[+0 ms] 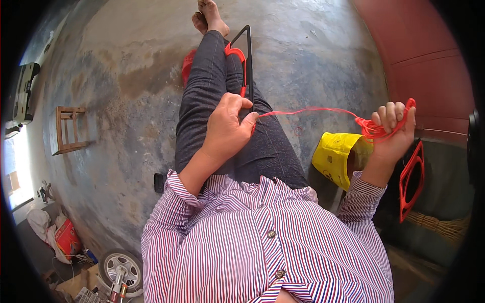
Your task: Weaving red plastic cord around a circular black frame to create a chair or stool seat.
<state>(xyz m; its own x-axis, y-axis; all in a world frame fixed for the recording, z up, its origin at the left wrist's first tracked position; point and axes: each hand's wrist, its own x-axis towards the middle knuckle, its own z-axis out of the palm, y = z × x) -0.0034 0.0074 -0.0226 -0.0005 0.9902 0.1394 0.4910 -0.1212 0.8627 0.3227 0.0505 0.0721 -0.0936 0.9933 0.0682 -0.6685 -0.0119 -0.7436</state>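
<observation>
My left hand [227, 126] is above my thighs, thumb and forefinger closed on a red cord [313, 108] beside the near end of a thin black frame [249, 65]. The frame rests along my legs, and red strands are wrapped over its left side. Whether the other fingers grip the frame is hidden. Out to the right, my raised right hand [393, 129] is closed around a looped bundle of the same red cord [375, 130]. A single length runs between the hands, sagging slightly near the right one.
A yellow bag [331, 159] stands open by my right forearm. Behind it, a frame edged in red [411, 182] leans beside a woven basket-like thing [439, 224]. A wooden stool [65, 129] is at left, a spoked wheel [121, 272] at lower left. A red panel [419, 55] borders the right.
</observation>
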